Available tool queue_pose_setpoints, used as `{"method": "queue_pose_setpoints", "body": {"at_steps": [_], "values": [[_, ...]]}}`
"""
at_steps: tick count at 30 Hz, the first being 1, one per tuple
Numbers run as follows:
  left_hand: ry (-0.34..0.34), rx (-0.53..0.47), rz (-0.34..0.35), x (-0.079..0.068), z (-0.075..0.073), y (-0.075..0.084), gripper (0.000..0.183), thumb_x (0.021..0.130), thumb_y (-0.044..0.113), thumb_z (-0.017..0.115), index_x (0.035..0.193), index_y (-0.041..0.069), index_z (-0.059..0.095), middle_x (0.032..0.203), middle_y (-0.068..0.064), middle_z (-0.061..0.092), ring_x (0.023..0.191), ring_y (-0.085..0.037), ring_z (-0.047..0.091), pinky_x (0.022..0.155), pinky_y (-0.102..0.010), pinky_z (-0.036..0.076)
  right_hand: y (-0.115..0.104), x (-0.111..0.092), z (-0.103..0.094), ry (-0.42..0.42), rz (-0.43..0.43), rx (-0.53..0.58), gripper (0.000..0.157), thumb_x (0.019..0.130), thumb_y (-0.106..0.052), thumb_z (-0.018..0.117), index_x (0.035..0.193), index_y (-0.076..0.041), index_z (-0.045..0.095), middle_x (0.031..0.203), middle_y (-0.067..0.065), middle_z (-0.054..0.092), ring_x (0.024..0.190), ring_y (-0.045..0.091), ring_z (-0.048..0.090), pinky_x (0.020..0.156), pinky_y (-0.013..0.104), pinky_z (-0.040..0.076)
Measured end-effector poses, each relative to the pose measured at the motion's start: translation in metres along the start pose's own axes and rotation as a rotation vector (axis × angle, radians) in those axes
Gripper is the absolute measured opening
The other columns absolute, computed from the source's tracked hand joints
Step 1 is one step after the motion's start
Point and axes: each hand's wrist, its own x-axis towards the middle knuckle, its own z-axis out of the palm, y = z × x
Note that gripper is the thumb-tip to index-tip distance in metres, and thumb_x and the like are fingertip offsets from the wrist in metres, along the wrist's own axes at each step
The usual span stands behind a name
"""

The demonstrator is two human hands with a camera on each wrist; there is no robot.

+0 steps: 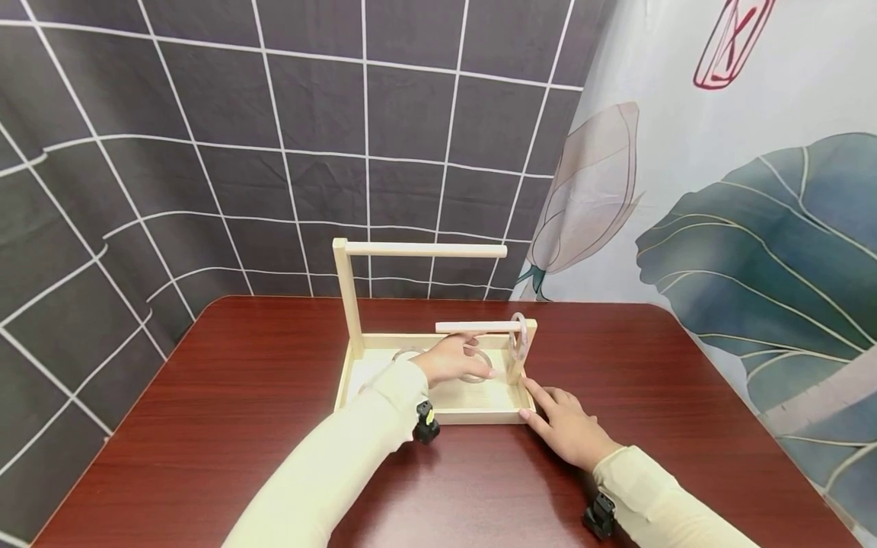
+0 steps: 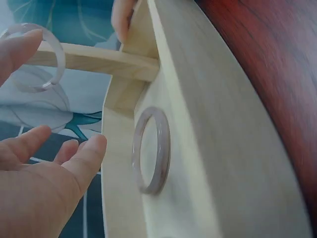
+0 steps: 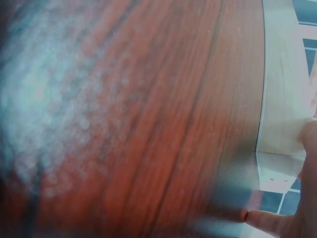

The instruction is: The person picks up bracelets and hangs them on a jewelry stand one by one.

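A pale wooden tray stand (image 1: 479, 417) has a tall post with a long bar (image 1: 425, 250) on the left and a short post with a lower bar (image 1: 473, 327) on the right. One translucent bangle (image 1: 518, 339) hangs round the lower bar. Under my left hand (image 1: 448, 359) a second bangle (image 2: 163, 148) lies in the tray; part of a third (image 1: 407, 352) shows left of the hand. The left fingers are spread and hold nothing. My right hand (image 1: 565, 426) rests its extended fingertips against the tray's front right corner.
The stand sits on a reddish-brown wooden table (image 1: 240, 396). Behind it hangs a dark cloth with a white grid (image 1: 308, 114), and at the right a pale curtain with large leaf and flower prints (image 1: 774, 228).
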Motion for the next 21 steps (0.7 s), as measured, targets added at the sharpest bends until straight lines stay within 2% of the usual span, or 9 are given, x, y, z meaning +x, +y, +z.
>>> {"method": "queue_pose_setpoints", "body": {"at_steps": [5, 10, 15, 21], "values": [[-0.055, 0.132, 0.034, 0.000, -0.005, 0.003, 0.082, 0.073, 0.014, 0.078, 0.145, 0.006, 0.041, 0.142, -0.024, 0.044, 0.130, -0.037, 0.044, 0.102, -0.040, 0.041, 0.000, 0.000, -0.001, -0.006, 0.004, 0.007, 0.064, 0.096, -0.056, 0.042, 0.150, -0.022, 0.033, 0.135, 0.019, 0.046, 0.129, 0.041, 0.038, 0.081, 0.080, 0.032], [-0.093, 0.320, 0.097, 0.003, -0.007, 0.004, 0.083, 0.073, 0.022, 0.077, 0.145, 0.006, 0.040, 0.141, -0.020, 0.049, 0.130, -0.031, 0.047, 0.105, -0.037, 0.039, 0.000, -0.001, -0.002, -0.005, 0.006, 0.011, 0.064, 0.097, -0.056, 0.042, 0.150, -0.022, 0.034, 0.136, 0.019, 0.046, 0.130, 0.041, 0.038, 0.081, 0.081, 0.031], [-0.101, 0.489, 0.160, 0.005, -0.008, 0.004, 0.079, 0.076, 0.026, 0.074, 0.144, 0.004, 0.041, 0.141, -0.016, 0.051, 0.130, -0.027, 0.047, 0.107, -0.034, 0.036, 0.000, -0.001, -0.001, -0.004, 0.006, 0.010, 0.063, 0.097, -0.056, 0.042, 0.150, -0.022, 0.034, 0.136, 0.019, 0.046, 0.130, 0.042, 0.038, 0.081, 0.082, 0.031], [-0.113, 0.624, 0.187, 0.009, -0.011, 0.002, 0.074, 0.080, 0.026, 0.070, 0.144, 0.004, 0.041, 0.141, -0.013, 0.051, 0.129, -0.021, 0.048, 0.108, -0.031, 0.035, -0.001, -0.001, 0.000, -0.005, 0.007, 0.012, 0.064, 0.097, -0.057, 0.041, 0.150, -0.023, 0.034, 0.136, 0.018, 0.046, 0.130, 0.041, 0.038, 0.081, 0.081, 0.031]]}}
